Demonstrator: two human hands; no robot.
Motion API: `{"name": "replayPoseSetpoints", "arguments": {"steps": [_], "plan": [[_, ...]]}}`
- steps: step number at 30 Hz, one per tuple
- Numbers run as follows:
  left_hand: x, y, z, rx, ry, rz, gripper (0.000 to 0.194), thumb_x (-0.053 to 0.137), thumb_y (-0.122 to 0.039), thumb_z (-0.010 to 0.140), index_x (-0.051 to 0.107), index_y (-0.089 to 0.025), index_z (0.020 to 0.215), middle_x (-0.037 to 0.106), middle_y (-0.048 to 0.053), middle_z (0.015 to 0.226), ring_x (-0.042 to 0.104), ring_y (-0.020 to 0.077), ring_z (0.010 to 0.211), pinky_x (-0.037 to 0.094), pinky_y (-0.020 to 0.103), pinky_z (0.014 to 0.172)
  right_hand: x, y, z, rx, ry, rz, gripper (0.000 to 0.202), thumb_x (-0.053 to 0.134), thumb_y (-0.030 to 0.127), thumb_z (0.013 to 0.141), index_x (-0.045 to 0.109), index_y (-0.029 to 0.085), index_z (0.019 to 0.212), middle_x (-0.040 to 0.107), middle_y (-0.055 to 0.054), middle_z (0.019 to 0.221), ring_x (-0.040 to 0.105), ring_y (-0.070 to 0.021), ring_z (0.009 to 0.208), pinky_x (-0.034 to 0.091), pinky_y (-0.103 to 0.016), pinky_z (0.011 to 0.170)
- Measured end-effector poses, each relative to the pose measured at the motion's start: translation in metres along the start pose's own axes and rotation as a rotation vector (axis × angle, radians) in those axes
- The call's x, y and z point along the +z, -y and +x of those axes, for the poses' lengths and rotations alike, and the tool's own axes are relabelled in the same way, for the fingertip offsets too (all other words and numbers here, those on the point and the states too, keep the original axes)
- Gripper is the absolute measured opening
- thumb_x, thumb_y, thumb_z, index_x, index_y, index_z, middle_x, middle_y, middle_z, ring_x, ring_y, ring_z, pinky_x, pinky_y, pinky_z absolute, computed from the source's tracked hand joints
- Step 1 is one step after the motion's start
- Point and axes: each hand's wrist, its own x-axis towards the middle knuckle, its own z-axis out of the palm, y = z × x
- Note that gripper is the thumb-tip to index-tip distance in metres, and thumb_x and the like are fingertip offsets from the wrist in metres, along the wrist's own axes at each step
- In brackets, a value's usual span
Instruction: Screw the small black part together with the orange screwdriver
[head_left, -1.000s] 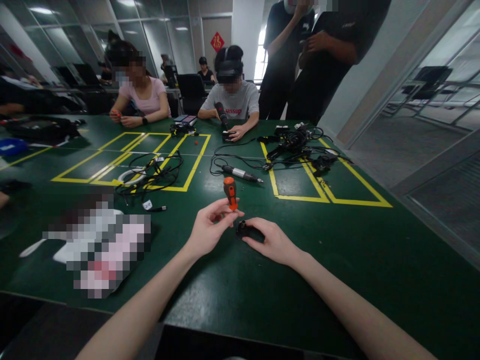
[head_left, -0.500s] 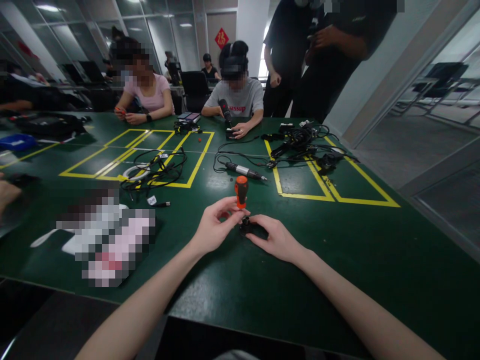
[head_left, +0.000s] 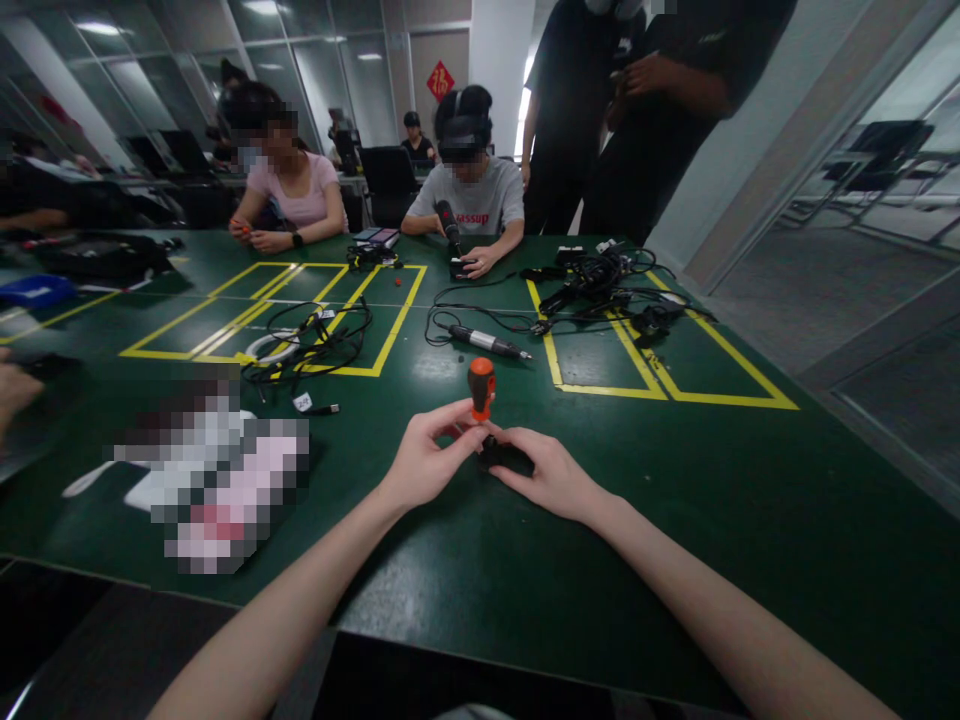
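Note:
In the head view, a screwdriver (head_left: 481, 388) with an orange and black handle stands nearly upright in front of me. The fingers of my left hand (head_left: 426, 456) pinch it at the bottom of the handle, where its shaft is mostly hidden. Under it a small black part (head_left: 513, 459) rests on the table, its exact kind not clear. My right hand (head_left: 553, 476) closes on that part from the right, thumb on the near side and fingers on the far side. The screwdriver's tip cannot be seen.
Beyond my hands lies a corded electric screwdriver (head_left: 487, 342) on the green table (head_left: 675, 560). Black cables (head_left: 600, 285) are heaped at right, more cables (head_left: 322, 335) at left. Blurred-out items (head_left: 240, 480) lie near my left arm. A co-worker (head_left: 472, 195) sits opposite with a power tool.
The screwdriver handle has turned a little and shifted very slightly; both my hands keep their places. A standing person at the back has lowered an arm.

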Motion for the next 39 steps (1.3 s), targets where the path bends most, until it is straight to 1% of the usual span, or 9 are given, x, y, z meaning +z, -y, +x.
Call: {"name": "replayPoseSetpoints", "arguments": {"steps": [6, 10, 15, 18, 23, 29, 31, 35, 39], "plan": [[0.0002, 0.0028, -0.0012, 0.024, -0.013, -0.019, 0.036, 0.074, -0.028, 0.091, 0.075, -0.012, 0.123, 0.083, 0.010, 0.095, 0.072, 0.0147, 0.069, 0.056, 0.028, 0.067, -0.0003, 0.0003, 0.0003, -0.011, 0.002, 0.007, 0.026, 0.073, 0.021, 0.092, 0.070, 0.019, 0.118, 0.080, -0.012, 0.112, 0.078, -0.0258, 0.101, 0.063, -0.039, 0.089], [0.0011, -0.0002, -0.0010, 0.041, -0.024, 0.019, 0.033, 0.074, -0.024, 0.090, 0.076, -0.014, 0.121, 0.083, 0.009, 0.097, 0.076, 0.0176, 0.077, 0.059, 0.030, 0.074, -0.0003, 0.0001, 0.0002, 0.004, 0.008, 0.000, 0.026, 0.075, 0.025, 0.093, 0.070, 0.020, 0.119, 0.080, -0.011, 0.112, 0.078, -0.0260, 0.101, 0.064, -0.040, 0.090], [-0.0006, -0.0051, 0.0010, 0.030, 0.004, 0.101, 0.017, 0.073, -0.025, 0.091, 0.084, -0.017, 0.102, 0.084, 0.009, 0.096, 0.078, 0.0215, 0.088, 0.058, 0.031, 0.079, 0.0010, -0.0006, 0.0000, -0.005, -0.011, -0.006, 0.021, 0.072, 0.027, 0.096, 0.071, 0.020, 0.116, 0.080, -0.011, 0.111, 0.078, -0.0260, 0.100, 0.064, -0.042, 0.091], [-0.0016, -0.0037, 0.0026, -0.004, -0.029, 0.070, 0.014, 0.077, -0.028, 0.089, 0.085, -0.017, 0.095, 0.084, 0.009, 0.096, 0.078, 0.0224, 0.090, 0.059, 0.031, 0.079, 0.0009, -0.0009, -0.0001, 0.004, -0.009, -0.006, 0.020, 0.071, 0.028, 0.097, 0.071, 0.021, 0.116, 0.080, -0.011, 0.111, 0.078, -0.0261, 0.101, 0.064, -0.042, 0.092], [0.0001, 0.0006, 0.0049, -0.064, -0.083, -0.035, 0.017, 0.085, -0.030, 0.080, 0.080, -0.015, 0.087, 0.081, 0.007, 0.088, 0.073, 0.0175, 0.079, 0.057, 0.027, 0.073, -0.0005, -0.0006, 0.0002, 0.012, -0.007, -0.001, 0.021, 0.071, 0.029, 0.097, 0.071, 0.021, 0.116, 0.080, -0.010, 0.111, 0.078, -0.0263, 0.101, 0.064, -0.043, 0.093], [0.0023, 0.0005, 0.0059, -0.134, -0.058, -0.184, 0.033, 0.092, -0.036, 0.073, 0.068, -0.016, 0.083, 0.076, 0.003, 0.076, 0.065, 0.0114, 0.060, 0.055, 0.024, 0.060, -0.0006, 0.0000, 0.0005, 0.007, 0.003, 0.010, 0.021, 0.070, 0.025, 0.097, 0.070, 0.020, 0.117, 0.080, -0.011, 0.112, 0.077, -0.0254, 0.101, 0.064, -0.041, 0.092], [0.0009, -0.0007, 0.0055, -0.123, -0.046, -0.189, 0.036, 0.092, -0.040, 0.074, 0.069, -0.015, 0.085, 0.077, 0.005, 0.079, 0.067, 0.0122, 0.061, 0.057, 0.025, 0.061, -0.0003, -0.0002, 0.0005, 0.012, 0.002, 0.009, 0.021, 0.070, 0.025, 0.096, 0.070, 0.021, 0.116, 0.080, -0.010, 0.111, 0.077, -0.0252, 0.101, 0.064, -0.041, 0.092], [-0.0020, -0.0028, 0.0046, -0.074, -0.004, -0.151, 0.037, 0.083, -0.047, 0.085, 0.078, -0.013, 0.098, 0.081, 0.010, 0.087, 0.068, 0.0141, 0.065, 0.060, 0.028, 0.064, -0.0005, 0.0004, 0.0006, 0.005, -0.005, 0.007, 0.021, 0.070, 0.025, 0.096, 0.070, 0.021, 0.116, 0.080, -0.010, 0.111, 0.078, -0.0250, 0.099, 0.064, -0.040, 0.090], [-0.0015, -0.0035, 0.0048, -0.079, -0.002, -0.119, 0.031, 0.083, -0.044, 0.085, 0.081, -0.014, 0.093, 0.080, 0.008, 0.083, 0.066, 0.0135, 0.064, 0.059, 0.027, 0.064, -0.0009, 0.0011, 0.0007, 0.012, 0.004, 0.010, 0.021, 0.070, 0.025, 0.096, 0.071, 0.022, 0.117, 0.080, -0.010, 0.113, 0.078, -0.0250, 0.101, 0.064, -0.041, 0.092]]}}
